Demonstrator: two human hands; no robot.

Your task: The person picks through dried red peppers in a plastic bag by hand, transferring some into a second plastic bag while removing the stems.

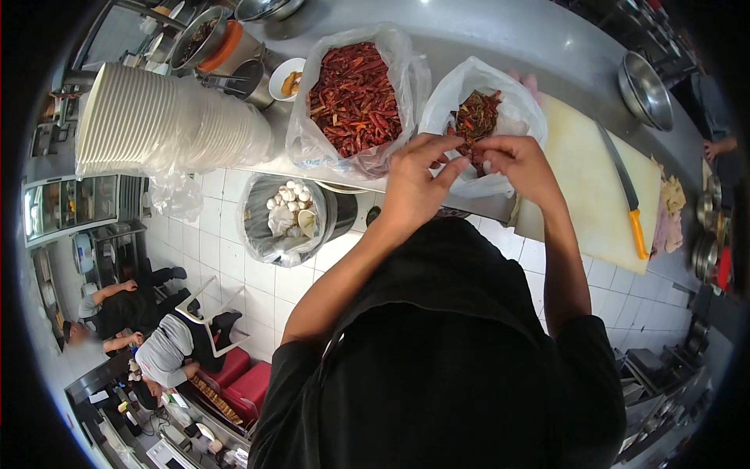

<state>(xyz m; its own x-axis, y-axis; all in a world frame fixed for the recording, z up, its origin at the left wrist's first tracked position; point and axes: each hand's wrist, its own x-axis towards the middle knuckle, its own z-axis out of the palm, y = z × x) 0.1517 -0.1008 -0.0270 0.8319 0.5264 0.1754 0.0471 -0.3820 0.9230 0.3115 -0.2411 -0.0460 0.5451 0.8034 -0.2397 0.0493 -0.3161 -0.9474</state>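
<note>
My left hand (422, 181) and my right hand (522, 166) meet over the near edge of a white plastic bag (512, 86). Fingers on both hands are pinched together around a dried red chili (470, 148), partly hidden by the fingertips. Inside that bag lies a small heap of chili stems and bits (476, 113). Just left of it, a larger clear plastic bag (312, 66) stands open, full of dried red chilies (355, 102).
A cutting board (586, 180) with an orange-handled knife (625, 187) lies at right, near a metal bowl (644, 90). Stacked white containers (156, 117) and a small white bowl (283, 72) stand left. Below is a lined bin (254, 227). Two people are at lower left.
</note>
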